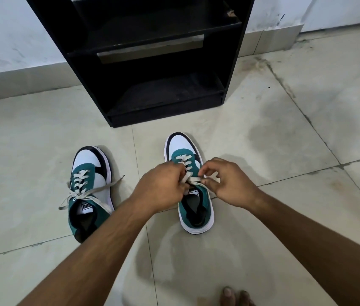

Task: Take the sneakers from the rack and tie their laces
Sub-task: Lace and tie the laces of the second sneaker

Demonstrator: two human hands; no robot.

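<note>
Two teal, white and black sneakers stand on the tiled floor in front of a black rack (233, 69). The left sneaker (90, 173) has loose cream laces trailing over both its sides. Over the right sneaker (196, 215), my left hand (163, 184) and my right hand (229, 182) each pinch a part of its cream lace (193, 180), which is pulled tight between them above the tongue. My hands hide most of that sneaker's lacing.
The rack's shelves hold nothing that I can see; it stands against a white wall (9, 40). Pale floor tiles (285, 151) stretch to both sides. Bare toes (234, 297) show at the bottom edge.
</note>
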